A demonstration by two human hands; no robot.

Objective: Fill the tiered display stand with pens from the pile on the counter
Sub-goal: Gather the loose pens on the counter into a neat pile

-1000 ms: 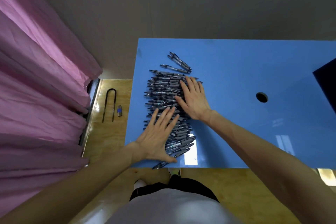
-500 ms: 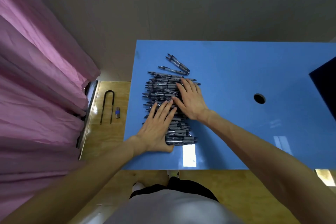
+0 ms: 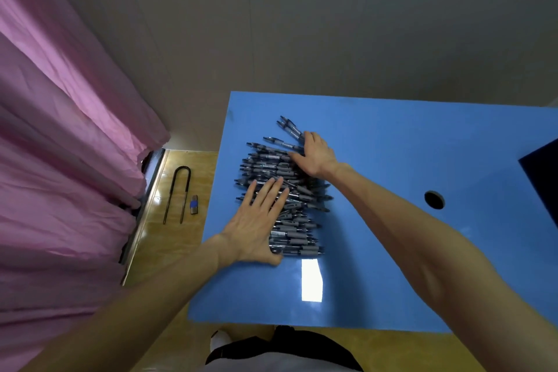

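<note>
blue counter (image 3: 392,251) beside pink curtain (image 3: 60,160), grey wall (image 3: 302,24) behind

You stand at a blue table (image 3: 392,251) with a round hole (image 3: 434,199) in its top. Behind it is a plain grey wall (image 3: 302,24). At your left hangs a pink curtain (image 3: 60,130). The floor (image 3: 181,238) is yellowish and glossy; a bright reflection (image 3: 312,280) lies on the table.

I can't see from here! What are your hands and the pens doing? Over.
Left hand flat on pen pile, fingers straight. Right hand open at pile's far end by stray pens. No stand in view. Nothing blocking on blue counter.
</note>
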